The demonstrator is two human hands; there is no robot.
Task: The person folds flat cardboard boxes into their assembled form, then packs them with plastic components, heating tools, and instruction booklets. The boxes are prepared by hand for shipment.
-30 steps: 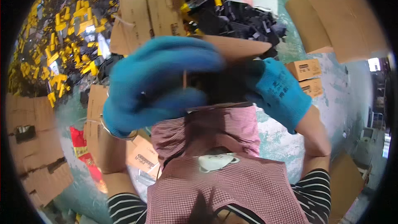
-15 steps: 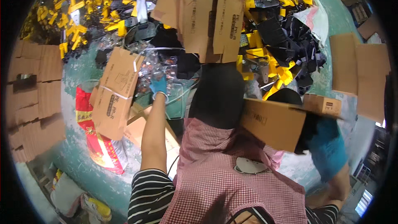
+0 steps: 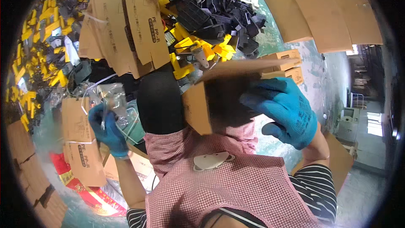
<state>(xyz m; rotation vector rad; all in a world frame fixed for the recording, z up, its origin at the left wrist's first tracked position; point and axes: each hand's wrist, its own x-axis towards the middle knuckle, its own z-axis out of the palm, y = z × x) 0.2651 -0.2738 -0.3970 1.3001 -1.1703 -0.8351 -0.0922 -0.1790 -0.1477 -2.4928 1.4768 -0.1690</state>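
In a blue glove, my left hand [image 3: 109, 131] is closed on a clear plastic bag [image 3: 112, 97]; what the bag contains is too blurred to name. It is beside bundled flat cardboard boxes [image 3: 78, 120] at my left. Over my right thigh sits a cardboard box [image 3: 196, 109], its top raised and its dark inside showing. My right hand [image 3: 287, 112], also gloved in blue, is at the box's right side with thumb and fingers apart. Its fingertips reach over the dark opening, and I see nothing held in them.
A stack of flat cardboard [image 3: 145, 29] stands ahead of my knees. Yellow plastic parts [image 3: 46, 21] and black plastic parts [image 3: 223, 12] lie heaped beyond it. Small boxes [image 3: 287, 59] sit past the open box. A red sack [image 3: 90, 196] lies at lower left, and large cardboard sheets [image 3: 329, 12] at far right.
My left hand has come up from the heap of clear bags with one in its grip. My right hand has moved inward to the box, whose opening now shows. The view has swung right.
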